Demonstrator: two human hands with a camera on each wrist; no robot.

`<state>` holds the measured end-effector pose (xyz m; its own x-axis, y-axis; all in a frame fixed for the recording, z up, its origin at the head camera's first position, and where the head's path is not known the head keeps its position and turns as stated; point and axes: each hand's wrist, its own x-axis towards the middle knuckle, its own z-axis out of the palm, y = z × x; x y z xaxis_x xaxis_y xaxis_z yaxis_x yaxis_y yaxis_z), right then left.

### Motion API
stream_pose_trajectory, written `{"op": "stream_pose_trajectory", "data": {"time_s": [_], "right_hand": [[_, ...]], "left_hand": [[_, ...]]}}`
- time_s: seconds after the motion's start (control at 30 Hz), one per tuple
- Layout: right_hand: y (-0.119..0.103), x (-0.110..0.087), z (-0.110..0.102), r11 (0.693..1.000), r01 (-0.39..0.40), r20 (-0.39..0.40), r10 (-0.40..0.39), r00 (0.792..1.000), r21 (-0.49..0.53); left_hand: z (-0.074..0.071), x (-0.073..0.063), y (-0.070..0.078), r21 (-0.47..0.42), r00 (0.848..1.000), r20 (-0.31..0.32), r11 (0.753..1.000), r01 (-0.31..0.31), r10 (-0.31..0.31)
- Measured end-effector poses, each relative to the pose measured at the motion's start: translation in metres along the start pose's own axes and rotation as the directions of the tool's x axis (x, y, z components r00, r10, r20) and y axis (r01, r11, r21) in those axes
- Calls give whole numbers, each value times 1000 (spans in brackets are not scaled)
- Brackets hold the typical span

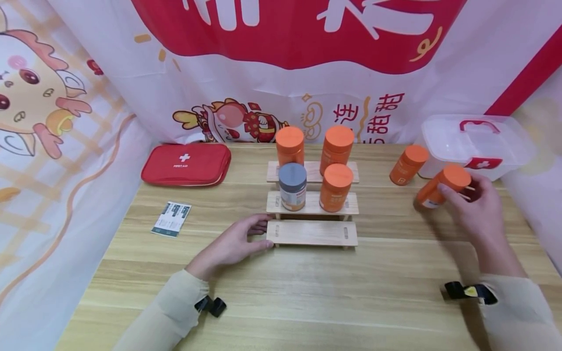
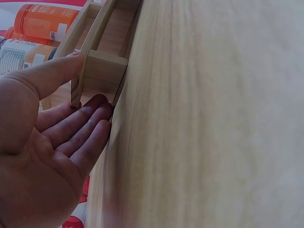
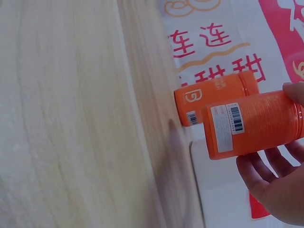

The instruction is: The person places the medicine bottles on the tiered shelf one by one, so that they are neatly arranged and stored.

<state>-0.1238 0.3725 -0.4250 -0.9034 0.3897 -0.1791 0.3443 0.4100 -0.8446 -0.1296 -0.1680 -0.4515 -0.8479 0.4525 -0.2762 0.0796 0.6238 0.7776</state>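
Observation:
My right hand (image 1: 480,207) grips an orange bottle (image 1: 432,192) near its lid, thumb on one side and fingers on the other. In the right wrist view, that bottle (image 3: 251,123) is tilted and held off the table. Another orange bottle (image 1: 406,168) stands just behind it. At the left end of a three-step wooden display rack (image 1: 311,233), my left hand (image 1: 239,239) holds the lowest step between thumb and fingers, also seen in the left wrist view. The middle step bears a grey-lidded bottle (image 1: 292,187) and an orange bottle (image 1: 335,190); two more orange-lidded bottles stand on the top step.
A clear plastic box (image 1: 452,141) with a red handle and white cross stands at the back right. At the back left lies a red first-aid pouch (image 1: 186,165), with a printed card (image 1: 172,219) in front. A printed cloth (image 1: 246,78) hangs behind the table.

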Motion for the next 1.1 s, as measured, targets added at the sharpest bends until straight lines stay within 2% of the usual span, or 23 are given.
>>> {"op": "stream_pose_trajectory", "data": {"time_s": [0.27, 0.57, 0.77, 1.0, 1.1], "right_hand": [[-5, -19, 2, 988, 147, -18, -146, 989, 36], [-14, -36, 5, 983, 183, -6, -183, 983, 17], [-19, -47, 10, 971, 240, -3, -240, 971, 1], [-26, -60, 19, 944, 330, -10, -330, 944, 25], [-30, -67, 25, 911, 408, -1, -409, 913, 54]], "left_hand": [[-1, -1, 2, 8, 1000, 0, 1000, -8, 8], [0, -1, 2, 15, 1000, -7, 1000, -18, 18], [0, -1, 2, 6, 1000, -2, 1000, -12, 12], [0, -1, 2, 13, 1000, -5, 1000, -10, 10], [1, -1, 2, 10, 1000, -8, 1000, -14, 14]]}}
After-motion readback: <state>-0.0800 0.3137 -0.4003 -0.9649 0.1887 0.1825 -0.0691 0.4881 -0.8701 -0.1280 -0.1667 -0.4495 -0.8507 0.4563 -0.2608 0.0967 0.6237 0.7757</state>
